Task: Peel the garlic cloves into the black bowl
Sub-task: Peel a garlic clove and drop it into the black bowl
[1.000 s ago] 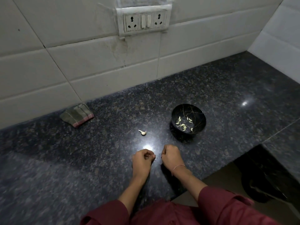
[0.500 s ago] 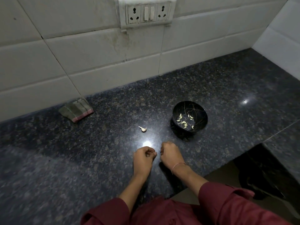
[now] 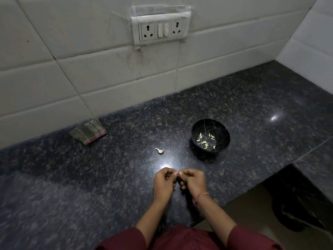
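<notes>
A black bowl (image 3: 210, 127) stands on the dark granite counter, holding several pale peeled garlic cloves (image 3: 205, 142). One unpeeled garlic clove (image 3: 160, 150) lies alone on the counter to the bowl's left. Near the counter's front edge, my left hand (image 3: 163, 184) and my right hand (image 3: 193, 181) meet fingertip to fingertip. Both pinch a small garlic clove (image 3: 177, 172), mostly hidden by the fingers. The hands are below and to the left of the bowl.
A folded striped cloth (image 3: 88, 131) lies by the tiled wall at the left. A socket plate (image 3: 160, 29) sits on the wall above. The counter (image 3: 90, 177) drops off at the lower right, where a dark floor area shows.
My two hands have come closer together and lifted slightly, fingertips now touching around the clove. The view has shifted a little; bowl and loose clove stay put.
</notes>
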